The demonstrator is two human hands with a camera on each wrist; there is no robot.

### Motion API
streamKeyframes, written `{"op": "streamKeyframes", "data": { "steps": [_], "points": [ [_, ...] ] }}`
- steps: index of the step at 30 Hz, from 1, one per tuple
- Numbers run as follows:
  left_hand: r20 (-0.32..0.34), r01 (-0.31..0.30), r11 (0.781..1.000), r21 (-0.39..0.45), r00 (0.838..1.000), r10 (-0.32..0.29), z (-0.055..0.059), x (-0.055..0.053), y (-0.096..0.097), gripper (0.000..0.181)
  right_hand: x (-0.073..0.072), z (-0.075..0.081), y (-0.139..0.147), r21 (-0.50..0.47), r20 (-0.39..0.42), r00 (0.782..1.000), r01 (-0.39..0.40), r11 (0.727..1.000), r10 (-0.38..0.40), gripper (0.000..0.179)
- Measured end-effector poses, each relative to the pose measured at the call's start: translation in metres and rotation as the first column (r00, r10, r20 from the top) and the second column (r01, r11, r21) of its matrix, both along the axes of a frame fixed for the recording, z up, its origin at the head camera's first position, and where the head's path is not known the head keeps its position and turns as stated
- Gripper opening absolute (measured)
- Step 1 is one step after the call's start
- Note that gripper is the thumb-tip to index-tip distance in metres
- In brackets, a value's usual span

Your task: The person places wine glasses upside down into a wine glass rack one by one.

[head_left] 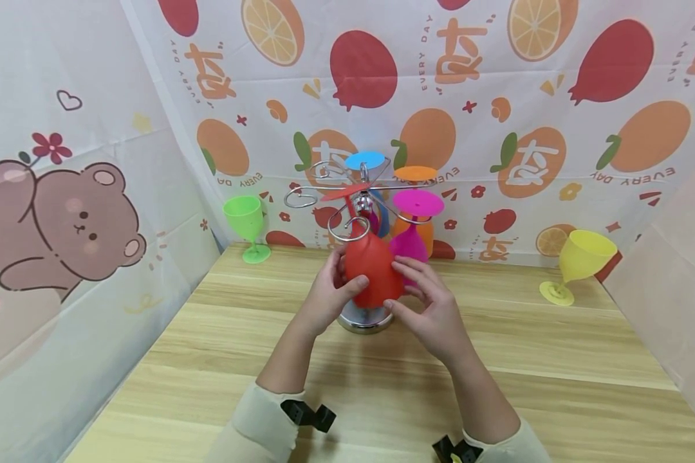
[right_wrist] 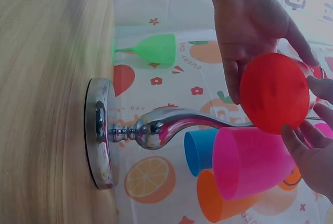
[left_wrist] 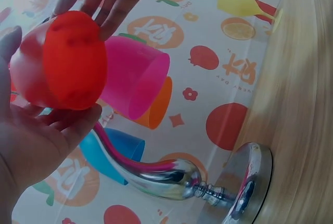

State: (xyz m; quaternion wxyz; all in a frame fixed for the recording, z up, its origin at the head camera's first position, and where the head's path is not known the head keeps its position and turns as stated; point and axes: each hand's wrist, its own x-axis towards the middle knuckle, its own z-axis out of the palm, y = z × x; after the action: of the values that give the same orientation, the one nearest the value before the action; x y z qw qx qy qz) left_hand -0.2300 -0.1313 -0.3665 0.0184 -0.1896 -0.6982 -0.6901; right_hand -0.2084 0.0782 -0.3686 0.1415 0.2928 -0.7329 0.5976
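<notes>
A red plastic goblet (head_left: 373, 270) hangs upside down at the front of a chrome stemware rack (head_left: 366, 325), its foot up among the curled wire arms. My left hand (head_left: 331, 292) holds the bowl from the left, thumb on the front and fingers behind. From the right, my right hand (head_left: 431, 308) grips the same bowl, with the thumb near the rim. Close behind it, a pink goblet (left_wrist: 138, 75), an orange goblet (right_wrist: 208, 203) and a blue goblet (left_wrist: 112, 151) also hang mouth down. The red bowl covers much of the rack's curved stem in the head view.
A green goblet (head_left: 244, 218) stands upright at the table's back left corner. Toward the back right stands a tilted yellow goblet (head_left: 585, 254). A fruit-print cloth (head_left: 469, 58) hangs behind the wooden table (head_left: 208, 386), and a bear-print cloth (head_left: 87, 218) hangs on the left.
</notes>
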Motion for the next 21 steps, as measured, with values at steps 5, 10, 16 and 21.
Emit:
{"op": "streamKeyframes", "data": {
  "steps": [5, 10, 16, 21],
  "points": [
    [0.013, 0.002, 0.999, -0.048, 1.000, -0.001, 0.0010, 0.0015, -0.0007, 0.071, 0.0015, 0.0003, -0.0009, 0.037, -0.029, 1.000, 0.001, 0.999, 0.000, 0.050],
    [0.021, 0.001, 0.997, -0.074, 1.000, 0.000, 0.0009, 0.0014, -0.0018, 0.073, 0.0023, 0.0008, -0.0010, 0.042, -0.038, 0.999, 0.002, 0.999, 0.000, 0.048],
    [0.036, -0.019, 0.991, -0.134, 0.999, 0.024, 0.0017, 0.0033, -0.0039, 0.079, 0.0034, 0.0013, -0.0006, 0.052, -0.023, 1.000, 0.008, 0.999, -0.006, 0.051],
    [0.014, -0.004, 0.994, -0.106, 1.000, 0.006, 0.0007, 0.0031, -0.0038, 0.078, 0.0024, 0.0004, -0.0011, 0.041, -0.021, 1.000, -0.010, 0.999, 0.011, 0.054]
  ]
}}
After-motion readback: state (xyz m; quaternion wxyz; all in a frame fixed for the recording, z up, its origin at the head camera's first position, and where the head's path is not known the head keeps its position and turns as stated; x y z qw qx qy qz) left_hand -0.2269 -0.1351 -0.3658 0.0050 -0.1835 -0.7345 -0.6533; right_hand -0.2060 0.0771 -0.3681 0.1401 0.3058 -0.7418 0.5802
